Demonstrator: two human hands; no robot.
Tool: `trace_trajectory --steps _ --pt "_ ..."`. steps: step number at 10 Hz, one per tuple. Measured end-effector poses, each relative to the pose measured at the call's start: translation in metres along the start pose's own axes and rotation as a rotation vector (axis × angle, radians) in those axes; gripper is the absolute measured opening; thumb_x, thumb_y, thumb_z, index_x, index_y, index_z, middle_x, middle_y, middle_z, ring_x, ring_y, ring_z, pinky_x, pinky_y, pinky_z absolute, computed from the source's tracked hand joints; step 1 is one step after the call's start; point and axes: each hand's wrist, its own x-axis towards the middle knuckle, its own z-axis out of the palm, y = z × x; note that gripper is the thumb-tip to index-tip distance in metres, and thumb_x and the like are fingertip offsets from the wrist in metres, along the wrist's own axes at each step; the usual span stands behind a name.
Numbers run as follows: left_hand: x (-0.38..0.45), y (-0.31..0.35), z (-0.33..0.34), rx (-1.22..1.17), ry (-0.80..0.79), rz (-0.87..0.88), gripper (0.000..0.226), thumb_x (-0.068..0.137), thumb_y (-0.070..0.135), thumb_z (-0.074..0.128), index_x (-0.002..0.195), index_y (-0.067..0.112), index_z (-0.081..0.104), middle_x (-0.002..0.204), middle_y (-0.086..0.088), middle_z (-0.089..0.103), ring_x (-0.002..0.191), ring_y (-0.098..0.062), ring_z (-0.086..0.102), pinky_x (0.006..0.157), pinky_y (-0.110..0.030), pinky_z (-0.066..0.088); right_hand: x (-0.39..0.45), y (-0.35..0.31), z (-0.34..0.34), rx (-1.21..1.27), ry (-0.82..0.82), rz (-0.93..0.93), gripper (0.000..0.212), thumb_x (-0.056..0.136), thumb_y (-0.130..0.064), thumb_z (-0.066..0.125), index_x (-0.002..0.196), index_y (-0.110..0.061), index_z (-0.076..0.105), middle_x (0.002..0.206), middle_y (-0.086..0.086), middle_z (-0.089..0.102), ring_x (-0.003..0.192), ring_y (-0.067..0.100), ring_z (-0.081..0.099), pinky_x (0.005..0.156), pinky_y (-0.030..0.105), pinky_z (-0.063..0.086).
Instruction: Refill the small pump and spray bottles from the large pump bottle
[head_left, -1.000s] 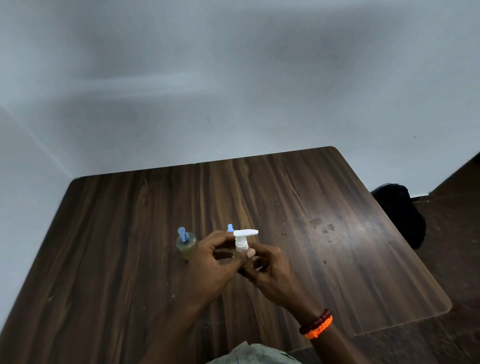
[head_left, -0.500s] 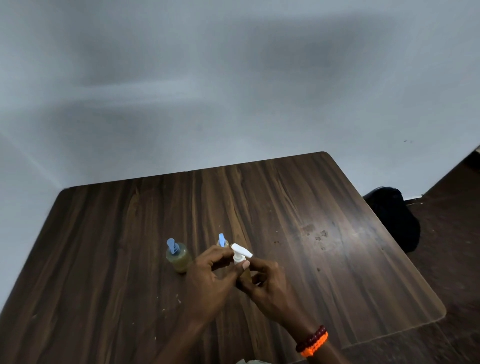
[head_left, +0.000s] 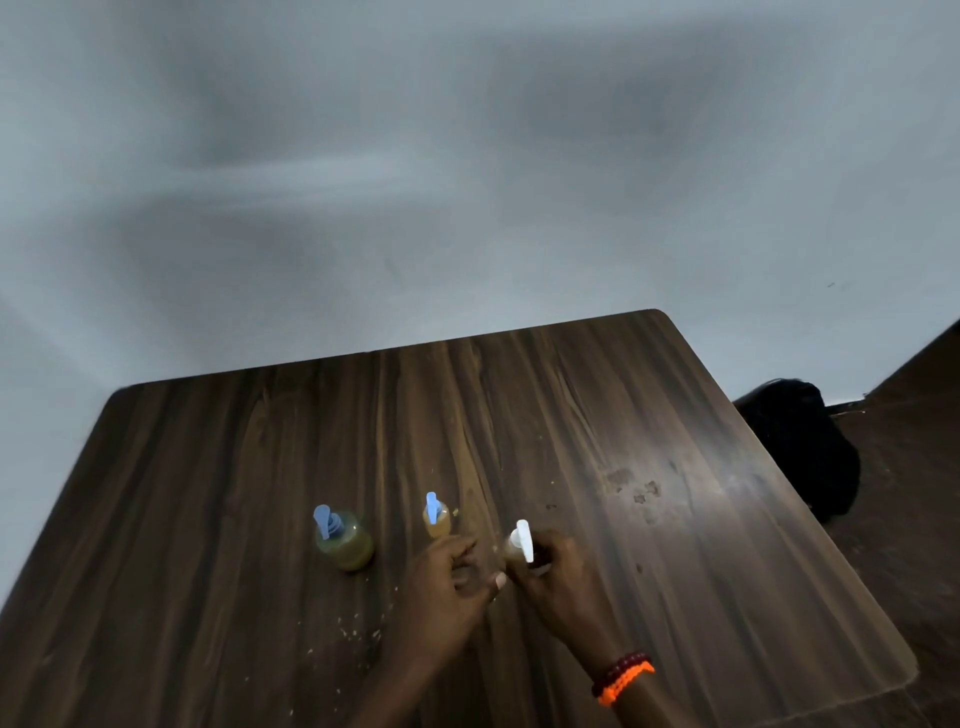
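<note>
Three bottles of yellowish liquid stand on the dark wooden table (head_left: 649, 415). The large bottle with a blue pump (head_left: 343, 540) is at the left. A small bottle with a blue pump (head_left: 435, 517) stands in the middle, free of both hands. My right hand (head_left: 558, 577) is wrapped around the small bottle with a white pump head (head_left: 521, 543), hiding most of its body. My left hand (head_left: 447, 587) is just left of it, fingers loosely curled and holding nothing; its thumb tip nearly touches my right hand.
Small pale crumbs or drops (head_left: 358, 631) are scattered on the table near my left wrist. Stains (head_left: 634, 488) mark the table at the right. A black bag (head_left: 800, 447) lies on the floor past the table's right edge. A grey wall rises behind.
My left hand has let go of the white pump head and drawn back to the left. The white pump head has turned to point toward me. The view shifted, so the bottles sit further apart.
</note>
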Motion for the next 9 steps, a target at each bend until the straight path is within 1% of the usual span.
trace_trajectory --steps 1,2,3,4,5,6,7,8,9 --pt "0.004 -0.012 0.005 0.105 -0.016 -0.035 0.045 0.083 0.022 0.086 0.125 0.019 0.072 0.119 0.005 0.074 0.108 -0.008 0.073 0.097 -0.039 0.061 0.03 0.019 0.004 -0.015 0.076 0.07 0.016 0.09 -0.031 0.077 0.089 -0.016 0.08 0.079 -0.001 0.077 0.074 0.008 0.07 0.07 0.036 0.059" --pt "0.007 -0.02 0.005 0.15 -0.02 -0.037 0.05 0.084 0.024 0.085 0.131 0.021 0.07 0.125 0.007 0.072 0.114 -0.01 0.072 0.101 -0.039 0.059 0.052 0.031 0.011 -0.005 0.098 0.099 0.017 0.091 -0.033 0.077 0.086 -0.017 0.08 0.076 -0.004 0.077 0.071 0.005 0.07 0.069 0.036 0.059" --pt "0.012 -0.026 0.004 0.181 -0.014 -0.076 0.054 0.083 0.029 0.085 0.134 0.021 0.068 0.127 0.009 0.071 0.115 -0.009 0.071 0.102 -0.037 0.059 0.08 0.042 0.02 -0.028 0.073 0.12 0.026 0.094 -0.039 0.071 0.086 -0.015 0.078 0.075 -0.002 0.077 0.07 0.009 0.069 0.068 0.037 0.058" --pt "0.017 -0.025 0.004 0.192 -0.015 -0.085 0.051 0.084 0.029 0.084 0.132 0.022 0.069 0.125 0.009 0.072 0.114 -0.009 0.071 0.101 -0.038 0.059 0.095 0.045 0.023 -0.046 0.037 0.112 0.029 0.096 -0.038 0.069 0.086 -0.012 0.077 0.077 0.002 0.077 0.073 0.015 0.07 0.071 0.039 0.058" --pt "0.022 -0.023 0.004 0.202 -0.018 -0.093 0.044 0.085 0.028 0.082 0.128 0.024 0.071 0.121 0.01 0.073 0.111 -0.008 0.072 0.1 -0.038 0.059 0.105 0.045 0.026 -0.055 0.017 0.112 0.029 0.097 -0.037 0.069 0.09 -0.01 0.078 0.08 0.003 0.077 0.076 0.018 0.07 0.073 0.037 0.058" --pt "0.027 -0.021 0.004 0.208 -0.003 -0.092 0.041 0.087 0.027 0.08 0.127 0.025 0.073 0.12 0.01 0.073 0.111 -0.008 0.072 0.101 -0.039 0.059 0.11 0.043 0.029 -0.082 -0.028 0.087 0.024 0.095 -0.034 0.072 0.1 -0.011 0.079 0.09 0.004 0.079 0.085 0.019 0.072 0.079 0.034 0.058" --pt "0.033 -0.018 0.004 0.221 -0.014 -0.1 0.038 0.088 0.027 0.079 0.125 0.022 0.073 0.121 0.007 0.073 0.112 -0.011 0.071 0.101 -0.04 0.058 0.113 0.039 0.028 -0.083 -0.068 0.099 0.025 0.093 -0.031 0.075 0.11 -0.013 0.078 0.101 0.004 0.079 0.095 0.02 0.073 0.084 0.033 0.059" --pt "0.033 -0.015 0.004 0.231 -0.016 -0.097 0.04 0.089 0.027 0.079 0.128 0.019 0.072 0.123 0.005 0.073 0.115 -0.012 0.07 0.103 -0.04 0.057 0.113 0.039 0.027 -0.123 -0.114 0.126 0.03 0.089 -0.03 0.079 0.112 -0.011 0.074 0.109 0.006 0.077 0.104 0.023 0.071 0.085 0.03 0.056" --pt "0.034 -0.017 0.003 0.226 0.007 -0.124 0.049 0.091 0.029 0.078 0.137 0.016 0.066 0.133 0.003 0.069 0.122 -0.014 0.066 0.107 -0.041 0.054 0.114 0.044 0.027 -0.164 -0.174 0.164 0.041 0.085 -0.027 0.083 0.12 -0.01 0.067 0.123 0.008 0.07 0.117 0.026 0.065 0.092 0.031 0.053"
